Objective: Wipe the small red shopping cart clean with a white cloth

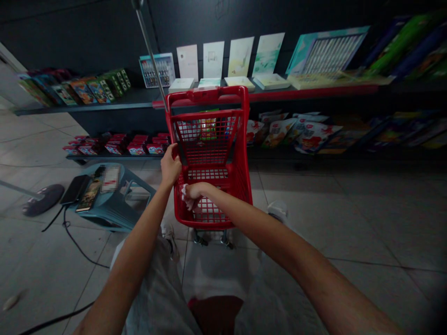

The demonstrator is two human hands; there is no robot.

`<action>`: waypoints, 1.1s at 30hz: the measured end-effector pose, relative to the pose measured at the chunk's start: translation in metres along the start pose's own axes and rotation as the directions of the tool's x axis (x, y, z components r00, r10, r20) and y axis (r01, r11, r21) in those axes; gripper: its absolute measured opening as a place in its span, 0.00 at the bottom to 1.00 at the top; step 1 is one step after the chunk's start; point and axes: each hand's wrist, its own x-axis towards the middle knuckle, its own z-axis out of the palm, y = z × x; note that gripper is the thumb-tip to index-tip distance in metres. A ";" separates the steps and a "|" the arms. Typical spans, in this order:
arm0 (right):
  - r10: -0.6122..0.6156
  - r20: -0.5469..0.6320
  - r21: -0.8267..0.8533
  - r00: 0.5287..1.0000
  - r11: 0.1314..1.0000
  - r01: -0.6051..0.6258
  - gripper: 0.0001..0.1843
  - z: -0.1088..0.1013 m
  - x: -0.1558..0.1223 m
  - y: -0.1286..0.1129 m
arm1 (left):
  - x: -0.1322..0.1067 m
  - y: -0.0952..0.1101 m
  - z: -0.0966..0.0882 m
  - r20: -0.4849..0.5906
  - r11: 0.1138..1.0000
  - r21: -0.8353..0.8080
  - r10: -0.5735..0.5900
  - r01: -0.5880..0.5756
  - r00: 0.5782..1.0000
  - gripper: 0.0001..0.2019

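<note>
A small red shopping cart [240, 139] stands on the tiled floor right in front of me. My left hand [170, 166] is closed round the cart's left rim. My right hand [193, 193] is inside the basket, low down, with its fingers closed on a white cloth [185, 194] pressed against the red mesh. Colourful packets [208, 126] show through the far mesh of the cart. My legs in light trousers are at the bottom of the view.
A blue plastic stool [122, 204] with two phones [79, 190] stands to the left, and a lamp base [44, 199] with black cables lies beside it. Dark shelves [115, 100] behind the cart hold books, boxes and bags. A metal pole [151, 51] rises behind the cart.
</note>
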 end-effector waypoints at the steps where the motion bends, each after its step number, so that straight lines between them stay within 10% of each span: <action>1: 0.034 0.029 -0.019 0.999 0.999 -0.033 0.12 0.001 -0.001 0.000 | 0.001 0.000 0.000 -0.003 1.000 -0.001 -0.001 0.001 1.000 0.27; 10: 0.346 0.494 -0.265 0.798 0.934 -0.241 0.07 0.012 -0.024 -0.016 | 0.001 -0.010 0.000 -0.014 1.000 -0.003 -0.012 0.012 1.000 0.27; 15: 0.133 0.277 -0.340 0.952 0.940 -0.033 0.12 -0.015 -0.033 -0.032 | 0.003 -0.018 0.002 -0.010 1.000 -0.014 0.013 -0.013 1.000 0.26; 19: -0.071 0.196 -0.443 0.978 0.884 0.153 0.12 -0.035 -0.032 -0.035 | 0.001 -0.016 0.001 -0.001 1.000 -0.011 -0.003 0.003 1.000 0.26; 27: -0.411 -0.374 -0.243 0.831 0.908 0.340 0.13 -0.055 -0.014 -0.026 | -0.009 -0.015 -0.002 -0.028 0.999 0.038 0.001 0.000 1.000 0.24; 31: -0.226 0.110 -0.477 0.968 0.842 0.251 0.10 -0.038 -0.025 -0.026 | -0.008 -0.019 -0.002 -0.028 0.998 0.064 0.031 -0.029 0.999 0.25; 33: 0.022 0.401 -0.623 0.916 0.739 0.255 0.11 -0.022 -0.034 -0.027 | -0.007 -0.019 -0.003 -0.028 0.996 0.072 0.048 -0.045 0.998 0.25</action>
